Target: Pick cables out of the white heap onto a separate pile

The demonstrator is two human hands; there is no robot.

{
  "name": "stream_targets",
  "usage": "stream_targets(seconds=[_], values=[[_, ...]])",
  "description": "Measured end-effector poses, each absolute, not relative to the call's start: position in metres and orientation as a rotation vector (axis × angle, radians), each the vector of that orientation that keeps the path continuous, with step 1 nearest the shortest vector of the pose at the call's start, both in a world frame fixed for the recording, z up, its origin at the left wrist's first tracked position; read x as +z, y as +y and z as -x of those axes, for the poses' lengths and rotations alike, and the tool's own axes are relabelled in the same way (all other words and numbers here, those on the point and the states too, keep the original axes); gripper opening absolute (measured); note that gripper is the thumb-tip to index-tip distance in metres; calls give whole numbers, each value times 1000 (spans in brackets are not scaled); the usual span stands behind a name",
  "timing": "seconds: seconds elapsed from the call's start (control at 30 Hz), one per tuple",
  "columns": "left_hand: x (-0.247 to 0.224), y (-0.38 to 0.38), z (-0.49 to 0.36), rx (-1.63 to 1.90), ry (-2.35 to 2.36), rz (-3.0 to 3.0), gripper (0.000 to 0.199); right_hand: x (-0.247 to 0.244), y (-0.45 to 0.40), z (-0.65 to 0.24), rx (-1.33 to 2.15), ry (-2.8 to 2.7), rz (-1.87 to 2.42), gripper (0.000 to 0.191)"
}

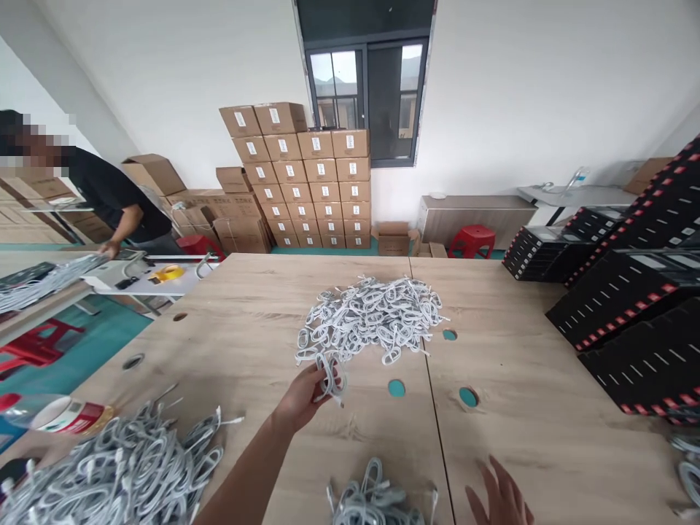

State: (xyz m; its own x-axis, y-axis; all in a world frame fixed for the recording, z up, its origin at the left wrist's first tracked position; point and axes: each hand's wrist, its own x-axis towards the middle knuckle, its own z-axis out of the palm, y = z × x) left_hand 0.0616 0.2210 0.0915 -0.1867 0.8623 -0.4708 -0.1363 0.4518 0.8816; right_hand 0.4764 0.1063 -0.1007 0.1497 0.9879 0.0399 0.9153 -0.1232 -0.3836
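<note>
My left hand (306,394) reaches over the wooden table, its fingers closed round a coiled grey-white cable (329,378). Just beyond it lies a wide heap of coiled cables (377,317). My right hand (500,496) is at the bottom edge, fingers apart and holding nothing; part of it is cut off by the frame. A smaller bunch of cables (377,503) sits between my arms at the near edge. At the lower left a large pile of loose grey cables (131,467) covers the table corner.
A plastic bottle (65,414) lies behind the left pile. Black boxes (628,321) are stacked along the right side. The wooden table (246,306) has several round holes. Cartons (311,182) stand by the wall. A person (120,189) works at another table on the left.
</note>
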Motion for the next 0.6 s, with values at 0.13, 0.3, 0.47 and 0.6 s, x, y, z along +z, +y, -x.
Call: stream_targets(seconds=[0.13,0.3,0.47,0.6], values=[[63,131,-88,730,1528,-916,29,-119,91,-485,199,-1852,2130,59],[10,32,-136,398,1582,-1205,77,-116,87,-476,57,-1873,2136,54],[-26,13,-145,179,1622,-1527,101,-114,90,-476,17,-1902,2117,56],[-32,13,-141,106,1618,-1616,104,-121,91,-476,24,-1891,2116,57]])
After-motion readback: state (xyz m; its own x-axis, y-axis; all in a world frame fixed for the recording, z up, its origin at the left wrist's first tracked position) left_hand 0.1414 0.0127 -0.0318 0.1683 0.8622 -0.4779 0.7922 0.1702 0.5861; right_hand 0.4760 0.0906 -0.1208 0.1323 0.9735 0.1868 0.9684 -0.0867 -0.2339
